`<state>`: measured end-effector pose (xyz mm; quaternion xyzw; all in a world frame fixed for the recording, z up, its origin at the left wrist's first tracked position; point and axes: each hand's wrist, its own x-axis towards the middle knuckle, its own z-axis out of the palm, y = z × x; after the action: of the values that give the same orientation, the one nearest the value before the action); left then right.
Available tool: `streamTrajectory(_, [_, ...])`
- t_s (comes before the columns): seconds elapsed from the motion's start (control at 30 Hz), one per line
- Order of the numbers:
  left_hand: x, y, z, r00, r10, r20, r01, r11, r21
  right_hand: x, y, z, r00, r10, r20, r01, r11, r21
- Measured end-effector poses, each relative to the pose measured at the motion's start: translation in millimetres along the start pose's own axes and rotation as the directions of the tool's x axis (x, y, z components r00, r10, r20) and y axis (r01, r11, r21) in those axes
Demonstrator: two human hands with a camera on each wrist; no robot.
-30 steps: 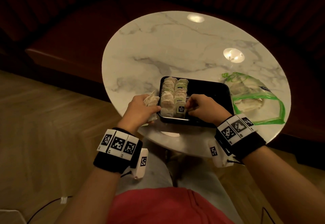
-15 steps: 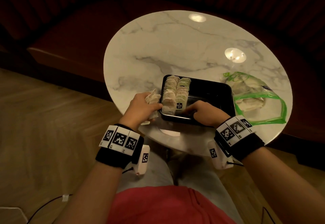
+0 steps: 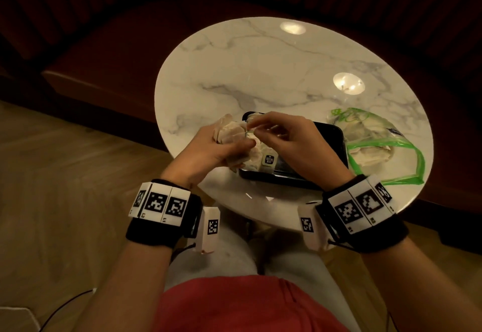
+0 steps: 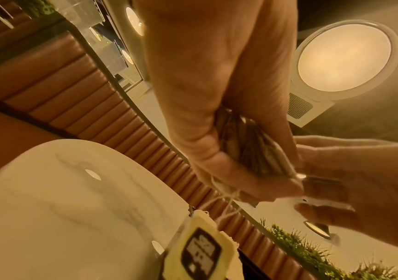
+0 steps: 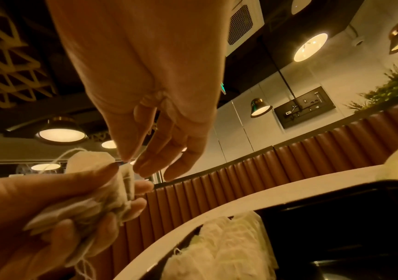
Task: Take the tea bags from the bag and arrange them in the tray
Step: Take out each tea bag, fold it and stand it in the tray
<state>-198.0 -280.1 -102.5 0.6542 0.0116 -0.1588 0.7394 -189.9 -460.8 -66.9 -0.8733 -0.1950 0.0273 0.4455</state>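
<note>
A: What's around my hands, anything in the way?

B: Noted: black tray (image 3: 336,149) directly under my right hand (image 3: 294,144), which covers its middle. Tea bags in the tray (image 5: 236,238) stand in rows along its left end, below both hands; one square paper tag (image 3: 269,160) shows there. Green-edged plastic bag (image 3: 378,146) lies just right of the tray, more bags inside.

A: And what am I holding?

B: Left hand (image 3: 208,149) grips a bunch of tea bags (image 3: 232,133), strings dangling. Right thumb and forefinger pinch at the bunch's top edge, other fingers loosely spread.

A: Surface, room?

B: Round white marble table (image 3: 260,71); ribbed brown leather bench (image 4: 61,75) beyond; round ceiling lamps (image 5: 61,133).
</note>
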Motion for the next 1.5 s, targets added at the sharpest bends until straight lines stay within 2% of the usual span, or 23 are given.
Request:
streamTrajectory(0.13, [-1, 1, 5, 1.0, 0.011, 0.028, -0.011, 1.0, 0.008, -1, -6, 3, 1.0, 0.0, -0.03, 0.0, 1.0, -0.008])
streamTrajectory(0.33, [-2, -3, 9, 0.998, 0.001, 0.07, -0.004, 0.999, 0.039, -5, -6, 8, 0.994, 0.091, -0.064, -0.09, 0.996, 0.012])
streamTrajectory(0.53, [-7, -1, 12, 0.993, 0.019, 0.118, -0.017, 1.0, -0.022, -13, 2, 8, 0.962, 0.165, -0.217, -0.131, 0.978, 0.161])
streamTrajectory(0.6, [-8, 0, 12, 0.993, 0.022, 0.113, -0.013, 0.997, -0.081, -17, 5, 9, 0.954, 0.192, -0.23, -0.147, 0.969, 0.196])
streamTrajectory(0.77, [-5, 1, 13, 0.999, 0.016, 0.04, -0.003, 0.956, -0.293, -16, 3, -1, 0.956, 0.246, -0.162, -0.175, 0.916, 0.361])
streamTrajectory(0.97, [-2, 4, 18, 0.999, 0.025, -0.034, -0.038, 0.886, -0.463, -7, -8, -22, 0.994, 0.107, 0.03, -0.108, 0.859, 0.5])
streamTrajectory(1.1, [-2, 4, 20, 0.998, -0.005, -0.059, -0.028, 0.845, -0.534, 10, -13, -31, 0.99, 0.0, 0.14, -0.035, 0.969, 0.246])
streamTrajectory(1.23, [-1, 1, 18, 0.996, -0.031, -0.085, -0.026, 0.803, -0.595, 25, -21, -37, 0.957, -0.018, 0.29, -0.033, 0.985, 0.167])
streamTrajectory(1.33, [0, 0, 18, 0.992, -0.05, -0.116, -0.019, 0.85, -0.527, 24, -20, -39, 0.967, 0.007, 0.253, -0.039, 0.992, 0.12])
streamTrajectory(1.4, [1, -1, 17, 0.985, -0.047, -0.164, -0.029, 0.902, -0.431, 15, -16, -37, 0.981, 0.051, 0.186, -0.085, 0.979, 0.184])
streamTrajectory(1.5, [2, -1, 16, 0.98, -0.028, -0.198, -0.05, 0.925, -0.377, 2, -7, -33, 0.984, 0.117, 0.132, -0.151, 0.947, 0.285])
